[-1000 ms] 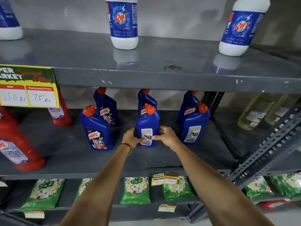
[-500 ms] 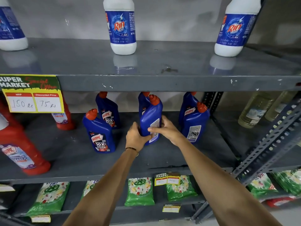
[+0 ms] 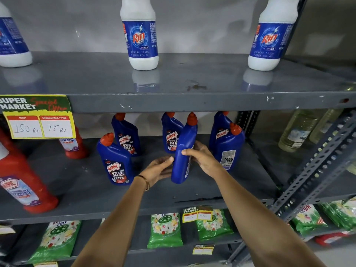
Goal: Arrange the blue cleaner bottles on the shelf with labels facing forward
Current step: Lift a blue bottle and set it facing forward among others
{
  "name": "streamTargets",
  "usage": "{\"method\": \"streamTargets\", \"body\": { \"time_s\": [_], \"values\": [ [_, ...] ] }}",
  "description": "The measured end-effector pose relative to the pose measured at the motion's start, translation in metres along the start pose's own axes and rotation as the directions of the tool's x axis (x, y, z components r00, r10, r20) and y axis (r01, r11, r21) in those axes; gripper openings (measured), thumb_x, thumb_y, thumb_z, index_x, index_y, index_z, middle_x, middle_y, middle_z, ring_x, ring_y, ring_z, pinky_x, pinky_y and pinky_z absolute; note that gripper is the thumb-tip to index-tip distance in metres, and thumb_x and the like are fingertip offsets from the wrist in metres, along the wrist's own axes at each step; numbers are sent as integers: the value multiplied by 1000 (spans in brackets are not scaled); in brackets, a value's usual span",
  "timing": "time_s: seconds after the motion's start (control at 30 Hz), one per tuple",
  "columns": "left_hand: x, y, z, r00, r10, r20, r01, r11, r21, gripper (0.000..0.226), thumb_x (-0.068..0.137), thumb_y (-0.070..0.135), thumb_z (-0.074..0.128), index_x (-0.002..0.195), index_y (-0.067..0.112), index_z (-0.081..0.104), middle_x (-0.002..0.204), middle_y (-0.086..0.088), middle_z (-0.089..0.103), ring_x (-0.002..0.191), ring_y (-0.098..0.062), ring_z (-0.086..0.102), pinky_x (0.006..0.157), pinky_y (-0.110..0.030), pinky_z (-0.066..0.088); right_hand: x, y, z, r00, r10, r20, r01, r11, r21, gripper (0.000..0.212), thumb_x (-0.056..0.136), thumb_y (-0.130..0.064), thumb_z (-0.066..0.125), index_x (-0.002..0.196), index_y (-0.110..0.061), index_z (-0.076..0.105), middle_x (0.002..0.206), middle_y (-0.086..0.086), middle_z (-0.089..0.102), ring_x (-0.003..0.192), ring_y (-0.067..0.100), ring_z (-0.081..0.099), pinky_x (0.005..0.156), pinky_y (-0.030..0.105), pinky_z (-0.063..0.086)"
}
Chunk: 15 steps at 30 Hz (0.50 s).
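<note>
Several blue cleaner bottles with red caps stand on the grey middle shelf [image 3: 81, 191]. My right hand [image 3: 202, 158] grips the front middle bottle [image 3: 184, 149], which shows its narrow side edge, tilted. My left hand [image 3: 159, 168] is open beside its lower left, fingertips touching it. The front left bottle [image 3: 115, 160] and two back bottles [image 3: 127, 137] [image 3: 170, 137] show their front labels. The front right bottle [image 3: 229, 149] shows its white back label, and it partly hides another bottle [image 3: 218, 130] behind it.
Red cleaner bottles [image 3: 21, 182] stand at the left of the same shelf. White bottles with blue labels [image 3: 141, 35] stand on the shelf above. A price sign [image 3: 38, 116] hangs from that shelf's edge. Green packets [image 3: 165, 230] lie below. A slotted metal upright [image 3: 317, 162] slants at right.
The front middle bottle has been turned from back label forward to edge-on. My left hand has loosened and slid to its lower left side; my right hand keeps its grip.
</note>
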<state>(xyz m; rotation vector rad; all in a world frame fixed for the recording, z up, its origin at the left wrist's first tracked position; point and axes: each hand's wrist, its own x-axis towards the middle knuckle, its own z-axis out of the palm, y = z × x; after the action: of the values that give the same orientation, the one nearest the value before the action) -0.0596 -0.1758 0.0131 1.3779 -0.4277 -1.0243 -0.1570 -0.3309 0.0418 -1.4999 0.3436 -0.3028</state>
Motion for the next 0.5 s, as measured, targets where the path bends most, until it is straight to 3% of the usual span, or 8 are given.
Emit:
{"method": "streamTargets", "body": {
  "time_s": [0.07, 0.17, 0.23, 0.27, 0.4, 0.5],
  "values": [
    [0, -6, -3, 990, -74, 122, 84, 993, -82, 33, 88, 29, 54, 114, 10, 53, 110, -10, 66, 97, -20, 67, 88, -35, 55, -1, -4, -3, 996, 21, 92, -30, 995, 95, 51, 57, -26, 74, 105, -14, 61, 99, 1, 68, 97, 18, 64, 88, 32, 51],
    [5, -14, -3, 965, -49, 259, 105, 973, -207, 52, 69, 32, 75, 112, 9, 57, 102, -10, 69, 89, -22, 70, 81, -36, 59, -2, -7, -6, 980, 31, 197, -66, 983, 173, 41, 60, -23, 71, 99, -14, 63, 90, 1, 69, 86, 16, 64, 81, 29, 53],
    [9, -16, -2, 949, -36, 315, 102, 975, -197, 75, 59, 31, 84, 123, 9, 52, 102, -10, 67, 88, -24, 69, 80, -40, 59, -2, -5, -7, 973, 41, 227, -91, 973, 213, 39, 62, -23, 69, 100, -14, 64, 90, 2, 69, 86, 17, 64, 81, 30, 54],
    [10, -16, -1, 946, -31, 321, 96, 977, -188, 75, 58, 30, 85, 123, 10, 52, 100, -9, 68, 86, -23, 69, 78, -41, 59, -2, -4, -6, 971, 50, 234, -106, 966, 235, 40, 64, -24, 67, 102, -15, 64, 93, 3, 69, 87, 17, 64, 82, 32, 53],
    [7, -14, 8, 989, -11, 150, 30, 991, -130, 26, 83, 14, 64, 107, 14, 56, 97, -4, 69, 86, -19, 68, 73, -37, 61, 0, -2, -6, 977, 71, 201, -137, 932, 336, 43, 76, -24, 66, 117, -11, 59, 110, 9, 65, 102, 23, 60, 89, 35, 52],
    [8, -11, 11, 999, 19, -32, -20, 1000, -19, 35, 82, 9, 65, 114, 9, 50, 104, -5, 62, 90, -20, 65, 67, -34, 61, 0, -2, -9, 984, 56, 167, -108, 941, 322, 42, 87, -23, 57, 127, -10, 54, 116, 6, 64, 112, 22, 58, 94, 34, 51]
  ]
}}
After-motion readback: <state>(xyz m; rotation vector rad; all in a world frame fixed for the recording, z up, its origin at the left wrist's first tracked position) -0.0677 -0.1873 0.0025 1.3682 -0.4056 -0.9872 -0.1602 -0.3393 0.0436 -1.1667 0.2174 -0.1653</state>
